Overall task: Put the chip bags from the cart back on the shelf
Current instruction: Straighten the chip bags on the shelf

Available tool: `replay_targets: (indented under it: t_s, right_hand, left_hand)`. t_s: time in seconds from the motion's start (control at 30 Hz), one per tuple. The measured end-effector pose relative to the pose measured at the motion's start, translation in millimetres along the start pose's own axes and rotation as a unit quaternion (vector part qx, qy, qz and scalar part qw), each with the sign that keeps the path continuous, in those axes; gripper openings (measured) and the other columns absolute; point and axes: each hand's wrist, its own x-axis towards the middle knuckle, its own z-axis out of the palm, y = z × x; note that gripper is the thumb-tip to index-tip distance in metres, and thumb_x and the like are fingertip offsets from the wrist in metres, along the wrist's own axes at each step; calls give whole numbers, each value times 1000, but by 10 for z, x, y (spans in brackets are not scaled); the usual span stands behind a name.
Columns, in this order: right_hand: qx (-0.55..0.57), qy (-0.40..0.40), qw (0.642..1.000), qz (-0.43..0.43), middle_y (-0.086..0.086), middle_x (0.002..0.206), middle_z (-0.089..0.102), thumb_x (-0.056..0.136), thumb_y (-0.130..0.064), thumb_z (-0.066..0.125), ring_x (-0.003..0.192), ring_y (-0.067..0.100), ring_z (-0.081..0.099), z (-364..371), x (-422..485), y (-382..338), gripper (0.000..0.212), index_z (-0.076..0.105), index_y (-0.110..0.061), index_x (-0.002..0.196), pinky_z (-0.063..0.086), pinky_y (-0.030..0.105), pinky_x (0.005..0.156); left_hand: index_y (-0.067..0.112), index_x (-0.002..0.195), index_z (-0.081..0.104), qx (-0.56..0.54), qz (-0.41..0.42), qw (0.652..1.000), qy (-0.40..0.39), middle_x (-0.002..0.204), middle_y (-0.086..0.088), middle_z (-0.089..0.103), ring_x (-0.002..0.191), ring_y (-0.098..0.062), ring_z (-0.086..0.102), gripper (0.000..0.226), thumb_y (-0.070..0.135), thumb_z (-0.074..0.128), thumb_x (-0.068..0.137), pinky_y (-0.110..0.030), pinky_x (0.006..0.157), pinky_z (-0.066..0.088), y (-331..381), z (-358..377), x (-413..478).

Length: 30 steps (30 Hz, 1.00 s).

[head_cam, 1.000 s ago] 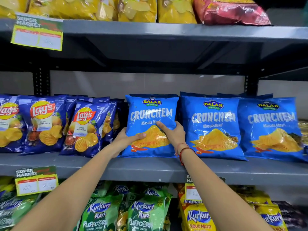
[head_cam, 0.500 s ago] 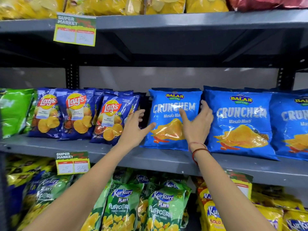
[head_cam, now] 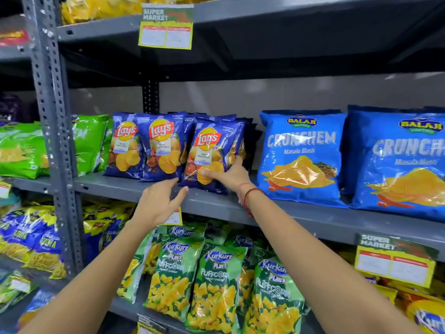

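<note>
Several dark blue Lay's bags stand upright on the grey middle shelf point(head_cam: 216, 206). My right hand point(head_cam: 228, 174) grips the rightmost Lay's bag point(head_cam: 212, 145), thumb across its front and fingers around its right edge. My left hand point(head_cam: 159, 203) hovers open just in front of the shelf lip, below the other Lay's bags point(head_cam: 161, 145), touching none of them. To the right, two light blue Crunchem bags point(head_cam: 301, 155) point(head_cam: 404, 160) stand on the same shelf. No cart is in view.
A perforated grey upright post point(head_cam: 51, 116) divides the shelving at left, with green bags point(head_cam: 89, 143) beside it. Kurkure Puffcorn bags point(head_cam: 216, 285) fill the shelf below. Yellow price labels point(head_cam: 166, 26) point(head_cam: 395, 261) hang from shelf edges. Yellow bags sit on the top shelf.
Both hands let go of the leftmost Crunchem bag and moved left. My right hand now holds the rightmost Lay's bag; the view has swung left too.
</note>
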Motion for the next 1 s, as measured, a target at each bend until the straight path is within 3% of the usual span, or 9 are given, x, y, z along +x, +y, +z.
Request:
replay_targets:
  t_s: [0.1, 0.33, 0.43, 1.0]
  right_hand:
    - [-14, 18, 1000, 12, 15, 150, 36, 61, -44, 84, 136, 34, 38, 154, 106, 32, 121, 8, -14, 150, 35, 43, 110]
    - [-38, 75, 995, -46, 18, 136, 51, 67, -25, 85, 127, 35, 47, 285, 232, 7, 92, 31, -7, 139, 41, 40, 99]
    - [-28, 77, 995, -49, 18, 136, 51, 68, -20, 84, 127, 35, 46, 284, 258, 11, 87, 32, -7, 137, 40, 38, 99]
    - [-18, 72, 995, -64, 14, 148, 40, 62, -36, 85, 136, 30, 38, 244, 153, 48, 106, 25, -11, 146, 35, 43, 111]
  left_hand:
    - [7, 124, 57, 21, 8, 1000, 6, 124, -12, 64, 115, -27, 58, 83, 64, 16, 80, -41, 101, 38, -103, 47, -9]
    - [10, 112, 66, 33, 25, 998, 37, 116, -8, 69, 112, -23, 61, 74, 59, 18, 85, -43, 100, 42, -182, 153, 25]
    - [11, 108, 68, 28, 25, 998, 52, 111, -5, 71, 107, -21, 63, 69, 57, 22, 87, -42, 97, 44, -197, 181, 24]
    - [10, 107, 68, 31, 26, 997, 67, 111, -7, 71, 107, -23, 63, 70, 58, 22, 86, -39, 95, 41, -216, 193, -2]
